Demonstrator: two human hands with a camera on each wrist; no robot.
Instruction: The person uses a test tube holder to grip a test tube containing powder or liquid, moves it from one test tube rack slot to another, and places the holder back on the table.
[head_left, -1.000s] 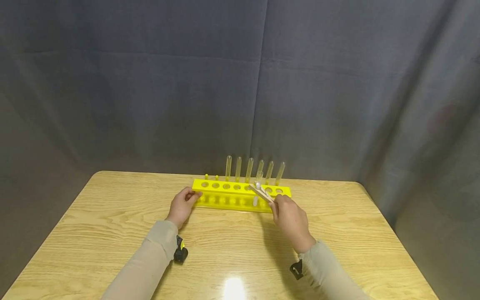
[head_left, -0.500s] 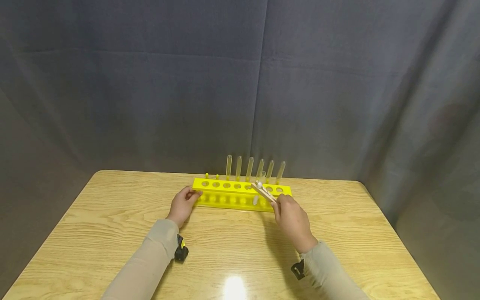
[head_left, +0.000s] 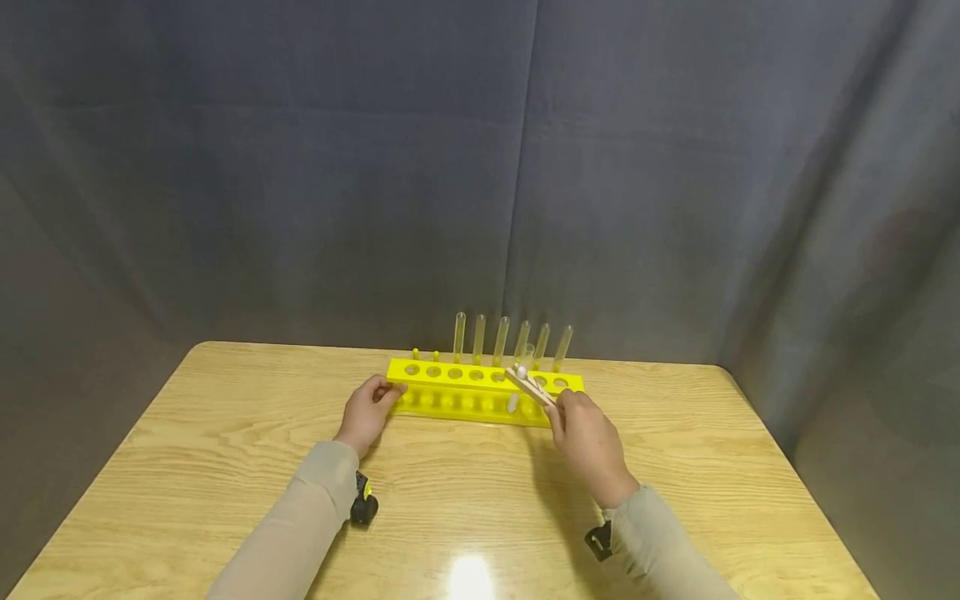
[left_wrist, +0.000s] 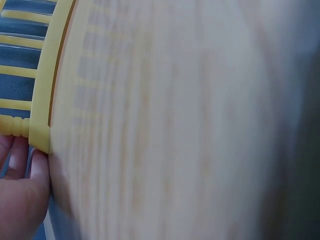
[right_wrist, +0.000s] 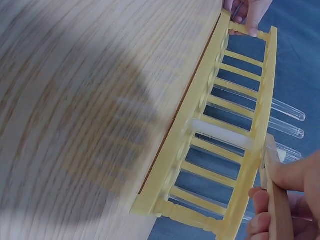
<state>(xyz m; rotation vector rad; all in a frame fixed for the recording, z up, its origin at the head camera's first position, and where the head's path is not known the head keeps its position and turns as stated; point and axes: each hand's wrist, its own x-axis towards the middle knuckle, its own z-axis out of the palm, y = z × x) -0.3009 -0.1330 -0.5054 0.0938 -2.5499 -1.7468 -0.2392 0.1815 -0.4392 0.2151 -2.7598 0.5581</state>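
A yellow test tube rack (head_left: 465,385) stands toward the back of the table. My left hand (head_left: 365,414) grips its left end, with fingers (left_wrist: 19,157) at the end post in the left wrist view. A test tube with white contents (right_wrist: 220,134) sits in a hole right of the middle, its bottom down at the rack's base. My right hand (head_left: 592,442) holds a wooden test tube clamp (head_left: 534,389), whose front end is at this tube just over the top plate. The tube's clear upper part rises behind the clamp.
Several clear test tubes (head_left: 460,337) stand upside down on pegs along the rack's back. Two bare yellow pegs (head_left: 436,357) show at the left. The wooden table (head_left: 450,492) ends at a grey curtain (head_left: 375,208) behind.
My right hand and the clamp have shifted slightly right, and the tube's top now leans a little more to the right. The left hand stays at the rack's end.
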